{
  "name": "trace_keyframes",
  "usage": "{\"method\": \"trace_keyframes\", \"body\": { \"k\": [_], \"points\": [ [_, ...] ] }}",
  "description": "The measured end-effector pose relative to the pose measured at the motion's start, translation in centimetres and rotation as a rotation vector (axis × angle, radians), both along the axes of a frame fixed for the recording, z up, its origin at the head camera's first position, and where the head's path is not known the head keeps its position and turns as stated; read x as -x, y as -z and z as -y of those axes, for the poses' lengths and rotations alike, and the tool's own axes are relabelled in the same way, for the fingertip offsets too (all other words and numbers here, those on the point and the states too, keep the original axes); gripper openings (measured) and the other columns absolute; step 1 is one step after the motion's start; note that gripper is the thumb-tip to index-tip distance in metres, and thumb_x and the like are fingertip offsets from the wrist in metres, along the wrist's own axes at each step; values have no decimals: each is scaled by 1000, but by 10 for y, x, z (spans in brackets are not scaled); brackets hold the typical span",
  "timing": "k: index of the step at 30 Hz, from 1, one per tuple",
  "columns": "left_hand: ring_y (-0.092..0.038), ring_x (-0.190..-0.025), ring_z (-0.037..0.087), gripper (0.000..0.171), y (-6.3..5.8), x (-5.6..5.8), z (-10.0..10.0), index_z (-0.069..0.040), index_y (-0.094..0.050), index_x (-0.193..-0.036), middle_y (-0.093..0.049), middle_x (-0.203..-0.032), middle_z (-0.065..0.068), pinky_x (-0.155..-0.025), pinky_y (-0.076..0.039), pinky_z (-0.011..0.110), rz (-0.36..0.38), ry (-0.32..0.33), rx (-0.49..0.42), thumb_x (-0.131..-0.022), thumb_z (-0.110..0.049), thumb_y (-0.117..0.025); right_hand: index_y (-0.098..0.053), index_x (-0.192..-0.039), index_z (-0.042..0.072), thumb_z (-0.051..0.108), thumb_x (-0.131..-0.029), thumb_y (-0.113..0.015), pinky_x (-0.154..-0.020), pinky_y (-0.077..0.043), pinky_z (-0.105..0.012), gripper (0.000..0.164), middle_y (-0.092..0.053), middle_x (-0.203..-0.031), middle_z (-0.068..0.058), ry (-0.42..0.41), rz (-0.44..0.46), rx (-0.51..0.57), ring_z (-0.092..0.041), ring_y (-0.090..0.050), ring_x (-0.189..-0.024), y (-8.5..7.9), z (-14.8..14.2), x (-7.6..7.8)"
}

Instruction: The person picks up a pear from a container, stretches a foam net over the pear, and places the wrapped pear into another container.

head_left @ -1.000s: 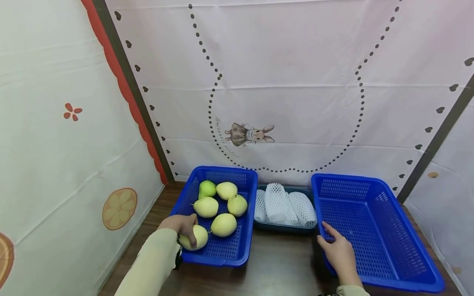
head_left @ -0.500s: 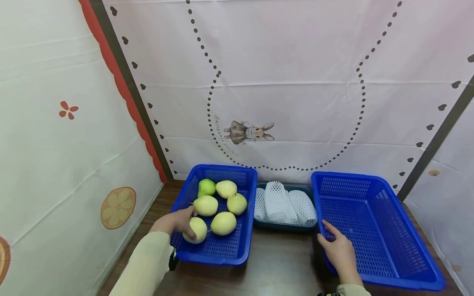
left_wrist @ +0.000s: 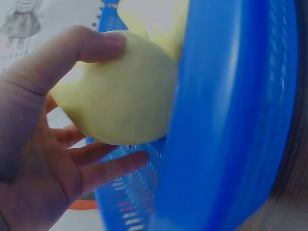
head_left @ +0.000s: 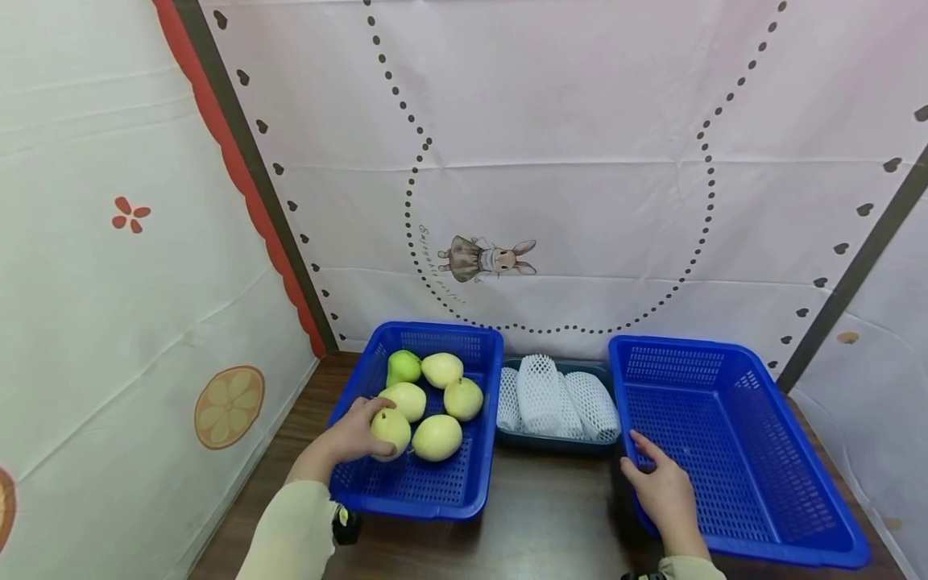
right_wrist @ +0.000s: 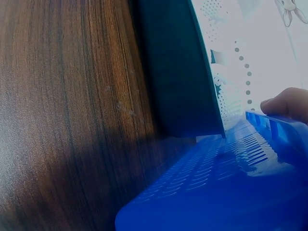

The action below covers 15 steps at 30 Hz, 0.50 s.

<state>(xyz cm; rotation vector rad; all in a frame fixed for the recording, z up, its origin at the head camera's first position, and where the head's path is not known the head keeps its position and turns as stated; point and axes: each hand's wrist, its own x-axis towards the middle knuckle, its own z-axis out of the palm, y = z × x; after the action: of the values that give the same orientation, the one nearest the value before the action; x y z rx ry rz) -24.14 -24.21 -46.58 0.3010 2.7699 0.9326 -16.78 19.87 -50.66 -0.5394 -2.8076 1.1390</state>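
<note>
In the head view my left hand (head_left: 355,435) holds a pale yellow-green pear (head_left: 392,432) over the front left part of the left blue basket (head_left: 453,509). From the left wrist, the thumb (left_wrist: 103,47) lies across one side of the pear (left_wrist: 126,91), with the fingers spread behind and below. Several other pears, such as one nearby (head_left: 437,438) and a greener one (head_left: 403,367), sit in that basket. At the left rim of the right blue basket (head_left: 786,553) rests my right hand (head_left: 665,493), its index finger and thumb extended and holding no fruit.
Between the baskets stands a dark teal tray (head_left: 558,445) with several white foam net sleeves (head_left: 540,395). All stand on a brown wooden table (head_left: 544,515). A printed white cloth (head_left: 580,201) hangs behind and at both sides.
My left hand has moved the pear up and slightly right, from the basket's front left corner toward the other pears. The right hand stays at its rim.
</note>
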Motion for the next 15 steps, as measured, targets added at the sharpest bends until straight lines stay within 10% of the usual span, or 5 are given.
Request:
{"method": "trace_keyframes", "body": {
  "k": [15],
  "points": [
    [-38, -118, 38, 80, 15, -17, -42, -8, -32, -134, -31, -130, 21, -88, -39, 53, -118, -179, -278, -70, -21, -79, -48, -134, 8, 28, -86, -61, -82, -43, -53, 53, -53, -126, -23, -10, -11, 7, -39, -55, -104, 0, -1, 0]
  ]
}}
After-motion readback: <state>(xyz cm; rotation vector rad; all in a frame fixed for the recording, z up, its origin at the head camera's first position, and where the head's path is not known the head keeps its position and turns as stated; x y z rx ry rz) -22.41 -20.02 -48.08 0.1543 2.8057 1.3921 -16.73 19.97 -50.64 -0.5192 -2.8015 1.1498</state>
